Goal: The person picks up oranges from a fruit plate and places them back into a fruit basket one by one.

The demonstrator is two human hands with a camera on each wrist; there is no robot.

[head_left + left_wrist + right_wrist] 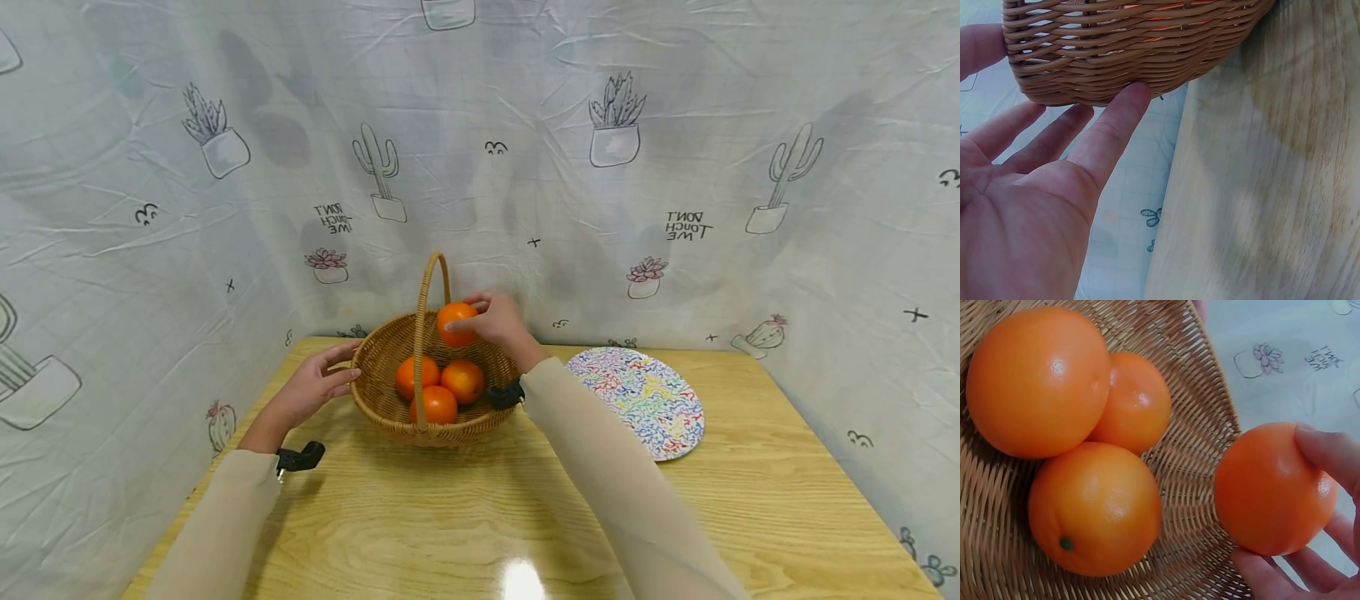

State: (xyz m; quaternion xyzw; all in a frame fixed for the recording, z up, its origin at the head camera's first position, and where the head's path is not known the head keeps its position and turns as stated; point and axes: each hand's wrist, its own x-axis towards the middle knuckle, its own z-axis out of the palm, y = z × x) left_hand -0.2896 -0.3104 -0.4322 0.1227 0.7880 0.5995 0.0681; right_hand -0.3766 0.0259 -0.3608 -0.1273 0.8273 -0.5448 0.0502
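My right hand [501,321] grips an orange [456,323] between thumb and fingers, held up over the far side of a wicker basket [390,429]. In the right wrist view, the gripped orange [1275,487] appears beside the basket's rim. Three more oranges lie together inside, among them one [1094,509] with a green stem spot and a larger-looking one [1038,381]. My left hand [317,385] rests its extended fingertips against the basket's left side. The left wrist view shows these fingers [1110,128] touching the woven wall [1122,59].
A tall arched handle [422,333] spans the basket. To the right, a round mat with colourful squiggles [641,400] lies on the wooden table [420,517]. A cloth backdrop [525,192] with cactus prints stands behind the table and along its sides.
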